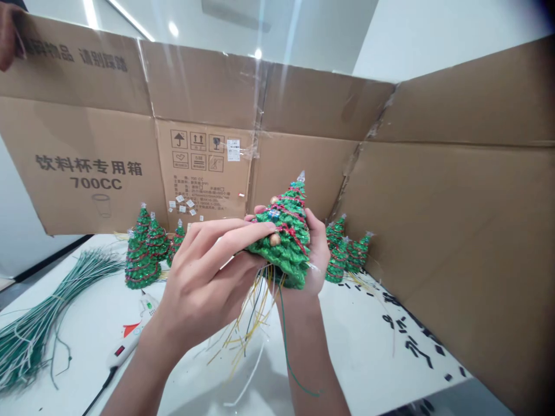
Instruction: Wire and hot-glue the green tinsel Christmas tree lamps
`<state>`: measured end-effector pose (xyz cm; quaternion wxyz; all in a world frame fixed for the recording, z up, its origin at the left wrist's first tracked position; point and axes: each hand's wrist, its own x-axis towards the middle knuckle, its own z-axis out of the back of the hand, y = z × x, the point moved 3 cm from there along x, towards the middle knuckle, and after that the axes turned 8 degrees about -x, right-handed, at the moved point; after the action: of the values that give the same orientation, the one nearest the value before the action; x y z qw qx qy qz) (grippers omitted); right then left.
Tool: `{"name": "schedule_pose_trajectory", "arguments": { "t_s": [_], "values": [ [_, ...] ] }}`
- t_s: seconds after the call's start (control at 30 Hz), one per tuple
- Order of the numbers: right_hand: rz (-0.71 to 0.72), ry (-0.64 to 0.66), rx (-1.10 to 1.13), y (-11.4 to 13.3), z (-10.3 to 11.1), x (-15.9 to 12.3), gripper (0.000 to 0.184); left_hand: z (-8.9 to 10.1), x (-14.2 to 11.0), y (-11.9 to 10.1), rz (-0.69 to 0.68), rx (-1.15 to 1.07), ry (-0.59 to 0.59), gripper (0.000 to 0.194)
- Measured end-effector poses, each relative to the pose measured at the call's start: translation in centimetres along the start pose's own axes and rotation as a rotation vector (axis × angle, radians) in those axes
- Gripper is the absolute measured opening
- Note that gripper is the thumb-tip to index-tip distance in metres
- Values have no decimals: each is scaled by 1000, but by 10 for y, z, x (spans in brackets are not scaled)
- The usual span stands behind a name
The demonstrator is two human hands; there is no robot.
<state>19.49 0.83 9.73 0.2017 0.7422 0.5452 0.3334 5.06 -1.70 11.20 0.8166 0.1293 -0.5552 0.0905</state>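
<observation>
A small green Christmas tree [284, 260] with red garland, gold balls and a clear tip is raised above the table, leaning to the right. My right hand [319, 251] grips it from behind and on its right side. From the left, my left hand [206, 271] holds its lower edge, an index finger lying over the front beside a gold ball [274, 239]. That hand's thumb is mostly hidden. Yellow, white and green wires [255, 312] dangle from the tree's base.
A white glue gun [128, 346] and a bundle of green wires [56, 312] lie left. Similar trees stand at left [142, 254] and right [336, 257]. Small black pieces [411, 346] are scattered right. Cardboard [95, 138] walls the table; another person's hand [6, 37] touches its top left.
</observation>
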Motion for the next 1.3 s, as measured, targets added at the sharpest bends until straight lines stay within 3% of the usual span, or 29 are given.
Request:
{"name": "schedule_pose_trajectory", "arguments": {
  "t_s": [0.43, 0.9, 1.3],
  "values": [
    [-32, -22, 35, 7, -5, -5, 36, -6, 1, -11, 40, -11, -131, 21],
    [-38, -89, 23, 3, -2, -1, 39, -12, 0, -9, 59, 40, -86, 16],
    [-27, -42, 39, 3, -2, -1, 35, -9, -3, 0, -49, 7, -71, 27]
  ]
}}
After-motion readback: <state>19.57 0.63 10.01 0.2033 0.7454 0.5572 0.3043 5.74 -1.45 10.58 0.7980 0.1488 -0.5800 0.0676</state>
